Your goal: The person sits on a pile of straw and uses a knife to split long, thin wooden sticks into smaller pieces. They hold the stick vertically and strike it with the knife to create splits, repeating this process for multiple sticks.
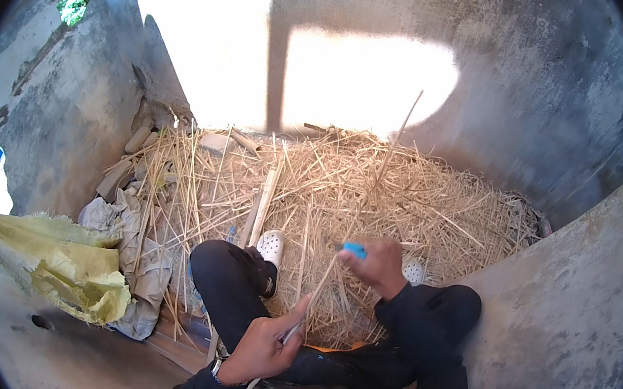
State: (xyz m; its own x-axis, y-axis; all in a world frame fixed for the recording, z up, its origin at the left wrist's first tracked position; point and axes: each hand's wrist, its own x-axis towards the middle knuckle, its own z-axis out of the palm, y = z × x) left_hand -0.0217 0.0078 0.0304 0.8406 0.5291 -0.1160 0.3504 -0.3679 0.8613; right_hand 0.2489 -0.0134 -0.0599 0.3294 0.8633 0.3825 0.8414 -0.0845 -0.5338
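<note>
My left hand [263, 350] is closed around a long, thin, pale strip [326, 279] that looks like split bamboo. From there the strip slants up and away to the right, and its tail shows below my left wrist. Farther along it, my right hand [382, 264] is closed in a fist, with a small bright blue thing [355, 250] at its thumb side, against the strip. Whether the blue thing is a tool's handle or a wrap on a finger, I cannot make out. The strip's far tip rises above the pile of pale shavings [418, 199].
My bent legs in dark trousers and white clogs [270, 247] frame the work. At left lie a torn yellow-green sheet [58, 258] and crumpled pale cloth [152, 276]. Flat wooden pieces [260, 208] stick out of the shavings. Grey walls [570, 86] enclose the spot.
</note>
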